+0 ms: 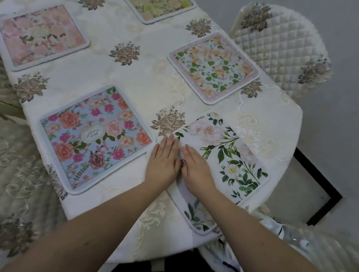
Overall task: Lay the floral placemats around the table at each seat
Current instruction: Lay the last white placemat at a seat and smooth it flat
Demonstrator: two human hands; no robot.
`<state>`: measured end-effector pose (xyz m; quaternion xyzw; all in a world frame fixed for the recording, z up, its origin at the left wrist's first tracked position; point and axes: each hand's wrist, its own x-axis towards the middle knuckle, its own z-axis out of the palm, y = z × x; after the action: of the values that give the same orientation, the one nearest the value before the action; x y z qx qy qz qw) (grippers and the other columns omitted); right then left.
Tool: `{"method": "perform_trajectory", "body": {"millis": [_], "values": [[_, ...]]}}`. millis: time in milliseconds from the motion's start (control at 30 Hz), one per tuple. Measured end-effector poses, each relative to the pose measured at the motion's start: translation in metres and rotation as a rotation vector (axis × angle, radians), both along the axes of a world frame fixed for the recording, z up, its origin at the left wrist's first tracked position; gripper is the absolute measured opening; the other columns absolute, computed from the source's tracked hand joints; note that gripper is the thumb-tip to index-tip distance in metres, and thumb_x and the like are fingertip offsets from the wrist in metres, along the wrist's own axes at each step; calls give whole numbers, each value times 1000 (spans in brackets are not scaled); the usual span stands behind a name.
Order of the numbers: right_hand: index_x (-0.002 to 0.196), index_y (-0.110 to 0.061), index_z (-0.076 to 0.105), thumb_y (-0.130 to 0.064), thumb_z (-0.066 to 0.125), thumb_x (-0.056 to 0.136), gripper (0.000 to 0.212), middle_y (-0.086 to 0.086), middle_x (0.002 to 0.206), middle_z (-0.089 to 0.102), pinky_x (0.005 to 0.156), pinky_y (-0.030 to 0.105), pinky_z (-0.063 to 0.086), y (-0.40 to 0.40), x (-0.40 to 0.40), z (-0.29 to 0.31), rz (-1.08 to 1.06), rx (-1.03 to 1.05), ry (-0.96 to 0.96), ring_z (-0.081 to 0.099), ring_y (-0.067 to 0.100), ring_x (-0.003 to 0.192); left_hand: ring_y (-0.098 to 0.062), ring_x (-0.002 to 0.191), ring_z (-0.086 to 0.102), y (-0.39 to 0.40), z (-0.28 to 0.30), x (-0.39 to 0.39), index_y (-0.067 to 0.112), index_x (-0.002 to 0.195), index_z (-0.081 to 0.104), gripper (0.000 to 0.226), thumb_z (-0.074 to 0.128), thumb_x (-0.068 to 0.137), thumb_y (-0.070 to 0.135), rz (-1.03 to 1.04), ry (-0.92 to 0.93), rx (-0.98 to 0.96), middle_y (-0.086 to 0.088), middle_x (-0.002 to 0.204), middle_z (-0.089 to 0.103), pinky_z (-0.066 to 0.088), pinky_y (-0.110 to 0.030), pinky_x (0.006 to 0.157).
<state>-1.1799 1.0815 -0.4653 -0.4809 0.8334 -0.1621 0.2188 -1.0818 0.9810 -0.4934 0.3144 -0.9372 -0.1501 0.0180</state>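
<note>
- Five rectangular floral placemats with rounded corners lie flat on a table draped in a cream embroidered tablecloth (135,81) with brown-gold flower motifs, seen from the head camera.
- Nearest, at lower right of the frame, is a white placemat with pale roses and green leaves (233,160); its near corner reaches toward the table's edge.
- Left hand (162,162) rests palm down with straight fingers at that mat's left edge, partly on the cloth.
- Right hand (195,168) lies flat on the same mat, fingers straight and together; the two hands are side by side, nearly touching, neither one gripping anything.
- Just left of the hands, at lower centre-left, sits a blue placemat with red and pink roses (96,138).
- At centre right is a pale placemat with peach blossoms and a pink patterned border (213,68).
- At upper left is a pink blossom placemat (40,35).
- At top centre, partly cut by the frame edge, is a yellow-green and peach placemat (156,1).
- A quilted cream chair cover with matching flower motifs (281,47) stands at upper right, beside the table.
</note>
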Motion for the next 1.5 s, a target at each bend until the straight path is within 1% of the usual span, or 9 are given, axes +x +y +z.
{"method": "perform_trajectory", "body": {"millis": [133,300,500,900,1033,1233,1333,1433,1500], "values": [[154,-17,22,-37,7,88,70,-1,162,19,121,35,12,-33,-16,-9,134,-17,39,14,14,149,-22,151,17,-4,-10,0,7,154,26,62,19,100,36,0,-42,-33,-8,162,22,11,-40,120],[152,-15,30,-34,15,96,61,-1,160,25,119,37,12,-48,-32,-27,254,16,198,18,13,148,-24,149,23,-2,-10,-1,6,151,34,58,23,101,34,30,-23,-37,-9,159,30,15,-40,120],[153,-23,28,-42,21,100,57,-3,161,22,120,44,11,-51,-50,-31,263,-1,276,15,13,149,-18,152,10,-1,-10,0,10,155,22,61,23,102,41,131,-47,-20,-6,163,16,8,-35,123],[156,-26,11,-55,19,99,65,0,164,7,122,40,6,-43,-111,-33,104,38,287,4,16,151,-14,151,8,-13,-8,23,16,157,12,68,28,99,48,132,-157,-62,1,164,9,3,-33,122],[157,-24,6,-52,14,101,63,-1,164,1,122,38,-1,-31,-138,-31,20,58,266,-2,14,150,-12,151,3,-17,-6,29,18,158,5,66,18,101,49,109,-182,-48,4,163,-1,-8,-27,120],[157,-18,4,-49,12,100,65,1,164,3,122,38,2,-5,-168,-31,2,88,293,1,14,150,-12,151,5,-14,-2,33,17,158,11,67,16,100,52,147,-174,-63,2,164,6,0,-33,121],[156,-14,4,-47,14,101,66,2,164,3,122,38,1,-5,-168,-32,-35,107,285,1,16,151,-10,151,-2,-17,0,45,20,158,8,68,15,100,55,155,-191,-57,4,164,4,-7,-34,121],[156,-9,7,-38,21,103,61,7,164,5,122,39,2,-11,-151,-27,-162,118,266,2,19,151,-9,150,-15,-20,4,48,23,157,-1,63,14,103,51,206,-187,-53,6,164,-9,-18,-30,118],[155,-8,8,-28,23,104,58,8,164,4,122,40,3,-17,-127,-19,-166,81,262,2,21,151,-10,149,-19,-14,8,40,20,156,-3,60,15,105,46,245,-174,-50,4,164,-12,-15,-33,119]]}}
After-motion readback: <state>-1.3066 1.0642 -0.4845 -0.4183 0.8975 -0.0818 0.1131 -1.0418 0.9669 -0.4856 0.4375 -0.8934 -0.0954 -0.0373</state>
